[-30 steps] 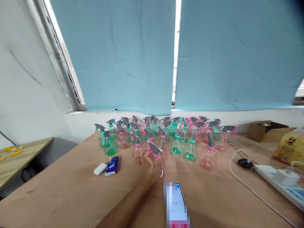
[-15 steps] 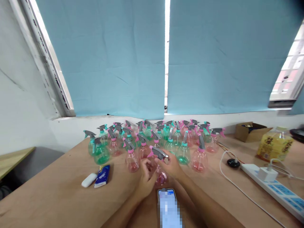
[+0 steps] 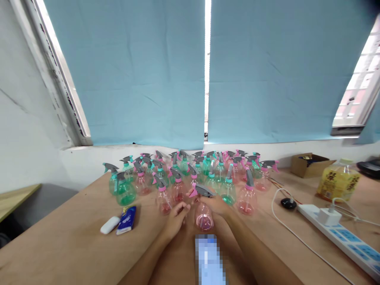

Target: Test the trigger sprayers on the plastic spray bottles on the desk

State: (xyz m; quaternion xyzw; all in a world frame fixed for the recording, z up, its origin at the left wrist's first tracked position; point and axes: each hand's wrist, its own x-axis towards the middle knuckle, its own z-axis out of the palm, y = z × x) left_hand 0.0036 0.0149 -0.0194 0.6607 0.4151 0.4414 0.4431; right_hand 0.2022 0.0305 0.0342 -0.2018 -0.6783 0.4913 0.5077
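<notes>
A pink see-through spray bottle [image 3: 204, 218] with a grey and pink trigger head stands upright in front of me, behind a phone [image 3: 209, 257] whose screen is blurred out. My right hand [image 3: 216, 204] is closed around its neck, just under the trigger head, with some fingers hidden behind it. To the left of this bottle is my left hand [image 3: 177, 217], fingers loosely bent and apart from the bottle, with nothing seen in it. Another pink spray bottle [image 3: 164, 201] stands just beyond the left hand.
Several green and pink spray bottles [image 3: 124, 192] crowd the back of the table. On the left lie a white case [image 3: 110, 225] and a blue packet [image 3: 126, 220]. A power strip [image 3: 341, 233], cables, a yellow-labelled jug [image 3: 337, 181] and a cardboard box [image 3: 310, 165] are on the right.
My left hand has come away from the spray bottle, down and to the left. My right hand has moved slightly around its neck, and more of the bottle's body shows now.
</notes>
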